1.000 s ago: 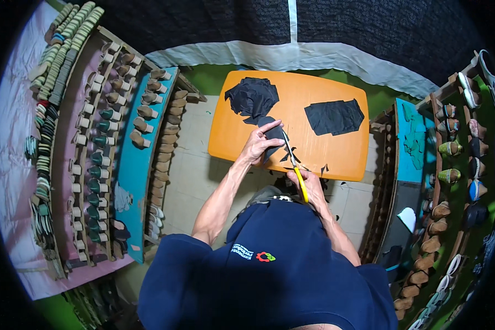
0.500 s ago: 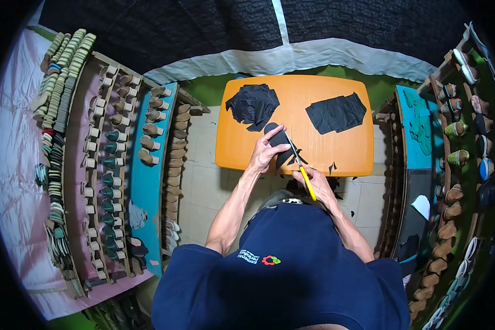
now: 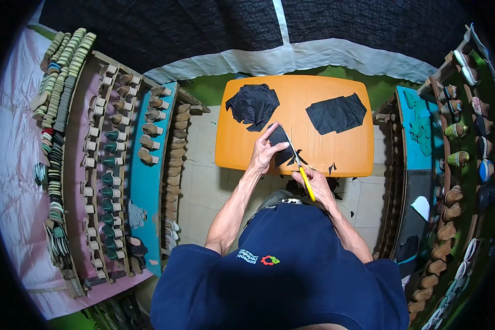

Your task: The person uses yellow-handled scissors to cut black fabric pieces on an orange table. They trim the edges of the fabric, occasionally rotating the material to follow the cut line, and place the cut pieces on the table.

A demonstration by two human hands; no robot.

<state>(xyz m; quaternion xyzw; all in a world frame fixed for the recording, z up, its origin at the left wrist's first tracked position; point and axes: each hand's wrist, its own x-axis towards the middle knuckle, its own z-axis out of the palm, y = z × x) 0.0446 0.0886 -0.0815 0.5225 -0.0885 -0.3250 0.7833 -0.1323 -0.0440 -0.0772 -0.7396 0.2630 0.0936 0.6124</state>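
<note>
1. Head view: I count one orange table (image 3: 313, 93) with two piles of black pieces (image 3: 253, 104) lying on it, one left and one right.
2. My left hand (image 3: 265, 154) pinches one black piece (image 3: 280, 144) at the table's near edge.
3. My right hand (image 3: 313, 181) is curled around one pair of yellow-handled scissors (image 3: 301, 168), blades in that piece.
4. Small black scraps (image 3: 331, 166) lie nearby; I can't count them.

A small black fabric piece (image 3: 281, 144) lies flat near the front edge of the orange desk (image 3: 313, 148). Yellow-handled scissors (image 3: 302, 173) angle upward across it, blades meeting the fabric's right edge, handle over the desk's rim.
</note>
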